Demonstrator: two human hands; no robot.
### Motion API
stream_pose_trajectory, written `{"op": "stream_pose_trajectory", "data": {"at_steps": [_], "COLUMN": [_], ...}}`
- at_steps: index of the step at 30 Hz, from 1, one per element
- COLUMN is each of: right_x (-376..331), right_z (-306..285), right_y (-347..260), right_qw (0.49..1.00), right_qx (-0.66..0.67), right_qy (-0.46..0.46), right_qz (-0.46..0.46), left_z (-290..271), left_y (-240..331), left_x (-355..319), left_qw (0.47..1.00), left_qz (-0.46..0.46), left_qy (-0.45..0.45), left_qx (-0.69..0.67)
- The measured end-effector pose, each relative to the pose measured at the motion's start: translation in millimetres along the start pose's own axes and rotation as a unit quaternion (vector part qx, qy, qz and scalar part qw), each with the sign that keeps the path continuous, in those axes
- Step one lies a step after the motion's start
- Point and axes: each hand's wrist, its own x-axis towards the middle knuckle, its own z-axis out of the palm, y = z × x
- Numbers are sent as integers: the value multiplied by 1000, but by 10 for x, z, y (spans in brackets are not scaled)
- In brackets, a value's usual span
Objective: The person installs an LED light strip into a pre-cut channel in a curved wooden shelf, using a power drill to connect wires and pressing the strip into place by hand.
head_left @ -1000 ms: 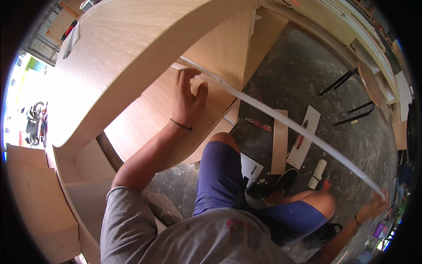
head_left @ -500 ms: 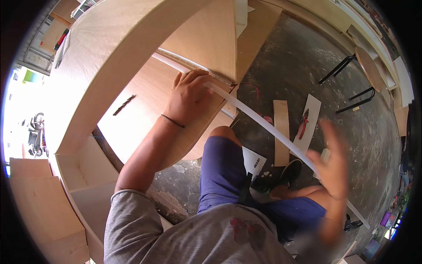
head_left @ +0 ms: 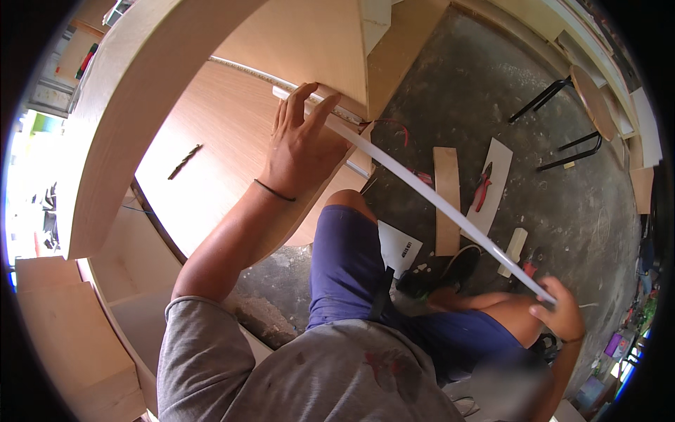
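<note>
White strip (head_left: 436, 200): slanted from over wooden panel (head_left: 225, 141), above dark floor (head_left: 541, 91), down to right hand (head_left: 562, 316).
Right-hand grip: narrow, fingers and thumb holding strip's lower end.
Left hand (head_left: 302, 144): fingers bent over strip near upper end; couldn't tell if pinched.
Drill bit (head_left: 185, 162): lay on panel.
Pliers (head_left: 482, 190): lay on pale board (head_left: 500, 158).
</note>
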Motion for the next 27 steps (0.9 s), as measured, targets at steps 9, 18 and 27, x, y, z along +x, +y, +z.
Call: {"op": "stream_pose_trajectory", "data": {"at_steps": [9,18,27], "right_x": [1715,1537,1599], "right_z": [1130,537,457], "right_y": [-2259,-1664,-1420], "right_qw": [901,940,930], "right_qx": [207,157,67], "right_qy": [-7,-44,71], "right_qz": [-381,-298,-354], "left_z": [-46,-125,-107], "left_y": [25,282,289], "left_x": [63,-15,-53], "left_qw": [995,987,976], "left_qz": [102,39,63], "left_qy": [-7,-93,-189], "left_qx": [-24,121,88]}}
